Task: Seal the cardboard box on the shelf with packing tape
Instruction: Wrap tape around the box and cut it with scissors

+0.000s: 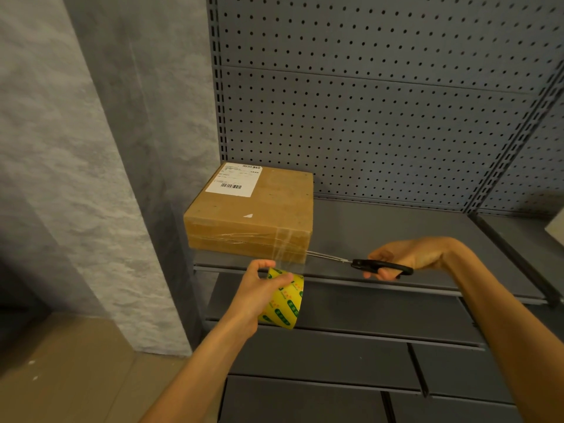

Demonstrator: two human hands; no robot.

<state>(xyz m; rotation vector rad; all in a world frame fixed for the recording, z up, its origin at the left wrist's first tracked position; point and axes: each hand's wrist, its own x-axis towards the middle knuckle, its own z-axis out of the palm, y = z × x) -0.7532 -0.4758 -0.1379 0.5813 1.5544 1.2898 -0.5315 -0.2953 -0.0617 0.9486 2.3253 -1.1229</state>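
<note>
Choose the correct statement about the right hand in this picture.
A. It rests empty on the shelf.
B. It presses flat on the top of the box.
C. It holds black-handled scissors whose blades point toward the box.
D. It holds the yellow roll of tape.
C: the right hand grips the scissors, blades reaching toward the clear tape stretched from the cardboard box to the tape roll in the left hand.

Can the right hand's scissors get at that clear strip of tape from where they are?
Probably yes. The right hand holds the scissors with the blades pointing at the clear tape strip, pulled between the box and the tape roll; nothing stands between.
</note>
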